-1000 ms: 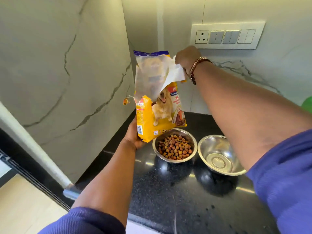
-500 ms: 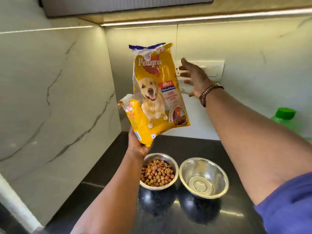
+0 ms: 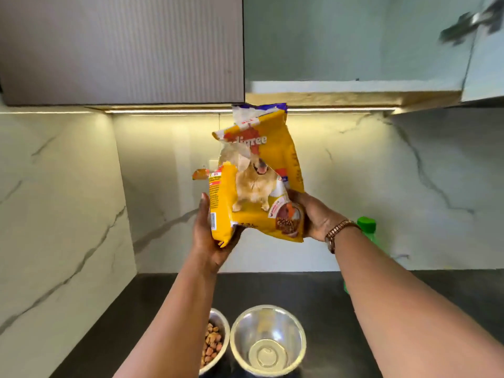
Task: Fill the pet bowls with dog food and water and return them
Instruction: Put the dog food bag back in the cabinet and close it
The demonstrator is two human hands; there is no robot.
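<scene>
A yellow dog food bag [image 3: 259,170] with a torn-open top is held upright in the air, well above the counter. My left hand [image 3: 207,236] grips its lower left corner. My right hand [image 3: 313,216], with a watch on the wrist, holds its lower right corner. Below, on the black counter [image 3: 321,290], stand two steel bowls side by side. The left bowl [image 3: 218,342] holds brown kibble and is partly hidden by my left forearm. The right bowl [image 3: 268,341] has nothing in it.
A green-capped bottle [image 3: 366,227] stands at the back right, mostly behind my right forearm. Marble walls close the corner on the left and back. Wall cabinets [image 3: 122,50] hang overhead, and the right one [image 3: 354,39] has a lit strip under it.
My right hand came off the wall side and took hold of the bag's lower right corner. The bag rose higher and the view tilted up toward the cabinets.
</scene>
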